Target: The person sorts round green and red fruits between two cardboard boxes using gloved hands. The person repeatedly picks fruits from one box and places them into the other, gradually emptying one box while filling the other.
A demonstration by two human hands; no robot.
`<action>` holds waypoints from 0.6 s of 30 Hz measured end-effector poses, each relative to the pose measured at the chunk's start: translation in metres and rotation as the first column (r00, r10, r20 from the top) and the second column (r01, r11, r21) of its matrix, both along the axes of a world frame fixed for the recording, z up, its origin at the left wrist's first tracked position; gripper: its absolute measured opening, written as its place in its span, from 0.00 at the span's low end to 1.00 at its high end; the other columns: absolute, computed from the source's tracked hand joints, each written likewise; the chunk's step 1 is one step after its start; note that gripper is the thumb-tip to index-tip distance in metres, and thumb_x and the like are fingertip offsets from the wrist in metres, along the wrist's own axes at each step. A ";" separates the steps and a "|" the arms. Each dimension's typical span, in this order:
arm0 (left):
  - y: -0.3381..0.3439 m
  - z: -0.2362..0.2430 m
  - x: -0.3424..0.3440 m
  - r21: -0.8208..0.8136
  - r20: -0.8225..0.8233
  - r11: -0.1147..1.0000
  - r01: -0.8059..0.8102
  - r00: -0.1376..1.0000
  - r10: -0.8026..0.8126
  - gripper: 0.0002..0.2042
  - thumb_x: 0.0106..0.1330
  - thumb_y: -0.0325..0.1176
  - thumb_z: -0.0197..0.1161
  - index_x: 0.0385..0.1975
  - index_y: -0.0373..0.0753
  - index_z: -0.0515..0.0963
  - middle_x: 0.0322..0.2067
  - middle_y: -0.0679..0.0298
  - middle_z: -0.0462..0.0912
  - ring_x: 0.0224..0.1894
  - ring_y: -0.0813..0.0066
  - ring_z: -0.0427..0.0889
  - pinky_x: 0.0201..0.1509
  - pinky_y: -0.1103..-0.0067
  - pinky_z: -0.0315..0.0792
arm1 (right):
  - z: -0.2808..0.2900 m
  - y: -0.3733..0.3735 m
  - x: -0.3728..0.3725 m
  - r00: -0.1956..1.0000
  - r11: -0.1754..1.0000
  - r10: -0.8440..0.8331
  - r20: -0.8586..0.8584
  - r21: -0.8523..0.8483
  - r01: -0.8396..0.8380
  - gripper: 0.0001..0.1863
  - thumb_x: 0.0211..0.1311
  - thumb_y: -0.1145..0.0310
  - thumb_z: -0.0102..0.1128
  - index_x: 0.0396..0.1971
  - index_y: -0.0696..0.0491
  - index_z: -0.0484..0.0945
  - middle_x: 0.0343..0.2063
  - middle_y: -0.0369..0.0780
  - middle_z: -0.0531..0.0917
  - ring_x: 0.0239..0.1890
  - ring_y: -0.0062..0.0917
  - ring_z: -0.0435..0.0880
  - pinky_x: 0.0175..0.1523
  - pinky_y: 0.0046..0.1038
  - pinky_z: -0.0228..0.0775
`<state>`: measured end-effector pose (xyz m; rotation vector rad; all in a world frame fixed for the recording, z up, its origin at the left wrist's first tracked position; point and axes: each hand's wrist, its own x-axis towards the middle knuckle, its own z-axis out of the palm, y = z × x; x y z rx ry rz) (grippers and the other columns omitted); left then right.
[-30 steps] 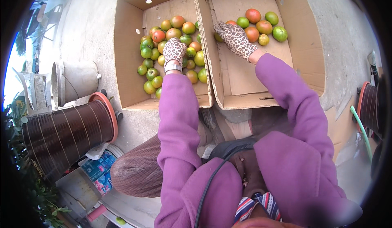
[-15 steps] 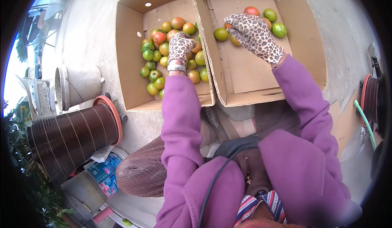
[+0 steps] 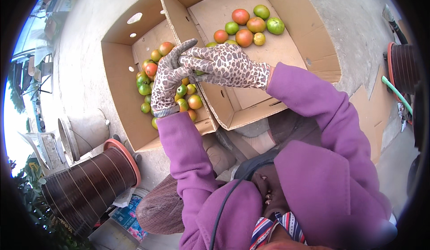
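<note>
Both my hands wear leopard-print gloves with dark, soiled fingers and meet above the adjoining walls of two cardboard boxes. My left hand (image 3: 167, 80) has its fingers apart, close around the fingertips of my right hand (image 3: 228, 65). My right hand is curled, and a bit of a green tomato (image 3: 199, 72) shows at its fingers; most of it is hidden. Below my left hand, the left box (image 3: 117, 82) holds many green and reddish tomatoes (image 3: 195, 101). In the right box (image 3: 309, 30), several red, orange and green tomatoes (image 3: 244, 37) lie beyond my right hand.
A whitish bucket (image 3: 83, 133) lies tipped on its side at the left, near a brown ribbed pot (image 3: 92, 185) with an orange rim. Another brown pot (image 3: 403, 68) and a pale green hose (image 3: 396, 93) are at the right. Flattened cardboard (image 3: 369, 115) lies beside the right box.
My left hand has risen out of the left box's tomatoes, and my right hand has come left to meet it. More tomatoes show in the right box. The whole view has shifted.
</note>
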<state>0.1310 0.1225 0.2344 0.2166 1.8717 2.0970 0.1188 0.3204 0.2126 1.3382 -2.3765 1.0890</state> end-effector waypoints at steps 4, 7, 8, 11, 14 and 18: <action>-0.019 -0.005 -0.007 0.183 0.110 0.967 -0.179 0.981 0.161 0.28 0.62 0.37 0.64 0.58 0.28 0.66 0.44 0.51 0.79 0.39 0.71 0.82 0.41 0.79 0.76 | -0.007 0.016 -0.026 0.937 0.939 -0.276 0.213 -0.149 0.310 0.27 0.55 0.61 0.67 0.56 0.47 0.72 0.47 0.40 0.80 0.43 0.32 0.82 0.46 0.29 0.76; -0.037 -0.027 -0.021 0.267 0.210 0.791 -0.550 0.835 0.509 0.19 0.69 0.32 0.56 0.55 0.28 0.67 0.42 0.50 0.80 0.36 0.66 0.82 0.36 0.79 0.77 | -0.040 0.046 -0.073 0.807 0.841 -0.540 0.241 0.111 0.529 0.25 0.57 0.61 0.62 0.55 0.50 0.72 0.52 0.42 0.77 0.50 0.35 0.79 0.54 0.34 0.70; -0.046 -0.036 -0.022 0.111 0.194 0.783 -0.611 0.786 0.586 0.20 0.68 0.34 0.56 0.56 0.28 0.67 0.42 0.51 0.80 0.37 0.64 0.82 0.40 0.76 0.78 | -0.049 0.054 -0.078 0.807 0.857 -0.513 0.293 0.117 0.503 0.24 0.57 0.65 0.61 0.55 0.50 0.72 0.53 0.42 0.76 0.53 0.36 0.77 0.55 0.35 0.69; -0.064 -0.075 -0.028 -0.368 -0.018 0.625 -0.688 0.677 0.736 0.20 0.64 0.35 0.62 0.51 0.28 0.73 0.39 0.51 0.82 0.38 0.63 0.82 0.44 0.73 0.78 | -0.082 0.060 -0.082 0.825 0.828 -0.539 0.167 0.284 0.484 0.24 0.57 0.72 0.59 0.56 0.47 0.73 0.54 0.42 0.75 0.58 0.36 0.73 0.59 0.38 0.66; -0.079 -0.101 -0.031 -0.827 -0.416 0.116 -0.550 0.739 0.530 0.17 0.55 0.38 0.64 0.40 0.31 0.80 0.38 0.49 0.83 0.43 0.56 0.82 0.48 0.69 0.74 | -0.100 0.061 -0.090 0.837 0.819 -0.510 0.198 0.407 0.403 0.28 0.53 0.75 0.59 0.57 0.46 0.72 0.57 0.43 0.73 0.60 0.37 0.71 0.62 0.39 0.63; -0.098 -0.112 -0.030 -0.966 -0.247 -0.051 -0.252 0.852 0.462 0.15 0.52 0.38 0.60 0.33 0.32 0.81 0.36 0.46 0.83 0.42 0.53 0.82 0.49 0.67 0.75 | -0.109 0.057 -0.086 0.889 0.802 -0.458 0.017 0.440 0.404 0.24 0.56 0.77 0.54 0.56 0.49 0.74 0.54 0.45 0.75 0.56 0.40 0.74 0.59 0.38 0.67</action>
